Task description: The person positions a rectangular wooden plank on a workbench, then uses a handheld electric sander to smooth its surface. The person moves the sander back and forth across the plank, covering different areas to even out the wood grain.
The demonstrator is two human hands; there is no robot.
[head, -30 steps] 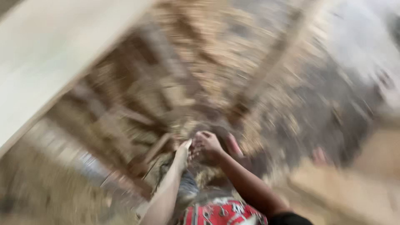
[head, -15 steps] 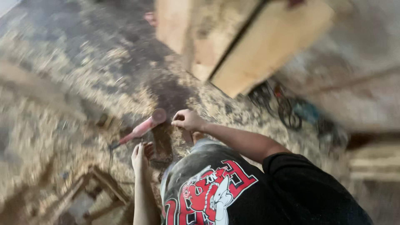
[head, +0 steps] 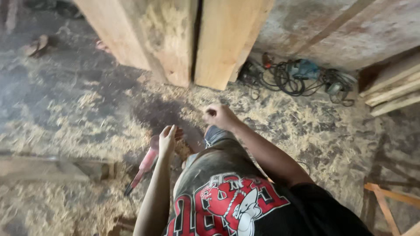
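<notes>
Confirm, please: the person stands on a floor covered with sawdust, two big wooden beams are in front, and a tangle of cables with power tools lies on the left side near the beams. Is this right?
Not quite. In the head view the tangle of cables with power tools lies on the right side of the wooden beams, not the left. The sawdust-covered floor and the two beams in front are as you say.
</notes>
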